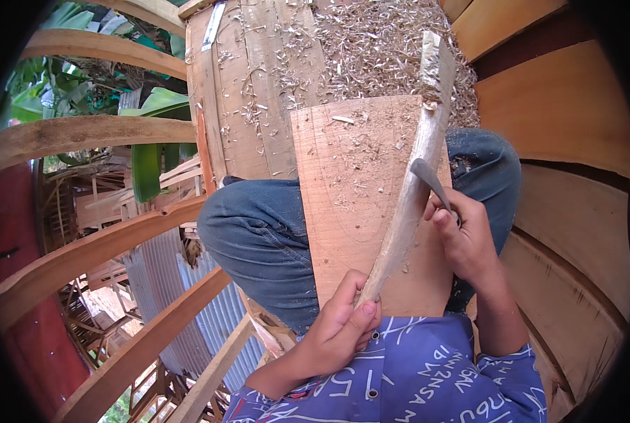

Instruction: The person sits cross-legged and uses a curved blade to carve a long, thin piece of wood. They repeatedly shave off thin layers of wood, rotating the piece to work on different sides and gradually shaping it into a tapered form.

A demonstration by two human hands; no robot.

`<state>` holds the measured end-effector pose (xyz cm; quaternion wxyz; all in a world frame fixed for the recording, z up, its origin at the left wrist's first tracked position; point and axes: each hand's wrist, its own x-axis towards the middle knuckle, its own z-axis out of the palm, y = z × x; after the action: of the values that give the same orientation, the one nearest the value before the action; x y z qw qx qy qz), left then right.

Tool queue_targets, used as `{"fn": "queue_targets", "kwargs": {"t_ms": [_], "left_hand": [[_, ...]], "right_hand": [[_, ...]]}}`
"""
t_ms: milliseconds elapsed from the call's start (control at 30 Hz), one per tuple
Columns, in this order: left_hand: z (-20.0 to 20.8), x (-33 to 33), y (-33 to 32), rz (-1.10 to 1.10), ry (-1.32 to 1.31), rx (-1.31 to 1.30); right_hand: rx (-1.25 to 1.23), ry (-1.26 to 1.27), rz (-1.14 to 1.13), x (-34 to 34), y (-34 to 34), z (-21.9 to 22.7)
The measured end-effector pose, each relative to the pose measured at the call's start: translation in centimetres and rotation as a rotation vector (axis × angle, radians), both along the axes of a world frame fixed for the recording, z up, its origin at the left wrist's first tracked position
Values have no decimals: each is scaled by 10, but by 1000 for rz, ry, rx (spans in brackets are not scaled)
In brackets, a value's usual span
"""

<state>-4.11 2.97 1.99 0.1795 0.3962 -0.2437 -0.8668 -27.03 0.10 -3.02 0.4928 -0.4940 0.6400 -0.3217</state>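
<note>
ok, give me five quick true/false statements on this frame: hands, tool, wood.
1. The left hand grips the lower end of the long wooden strip. True.
2. The right hand is empty. False: it holds a metal blade against the strip.
3. The strip lies across a flat board resting on the lap. True.
4. The wood behind the board is swept clean. False: shavings cover it.
5. The person wears blue jeans. True.
</note>
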Motion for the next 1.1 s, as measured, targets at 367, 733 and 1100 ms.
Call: {"fn": "queue_targets", "kwargs": {"t_ms": [367,733,1100], "left_hand": [[-22,0,-4,-20,329,326],[-16,3,-15,-20,-6,18],[-1,-5,-7,-80,-66,-177]], "right_hand": [[278,-639,-273,36,10,10],[-201,373,98,7,23,13],[-317,701,-66,12,-12,9]]}}
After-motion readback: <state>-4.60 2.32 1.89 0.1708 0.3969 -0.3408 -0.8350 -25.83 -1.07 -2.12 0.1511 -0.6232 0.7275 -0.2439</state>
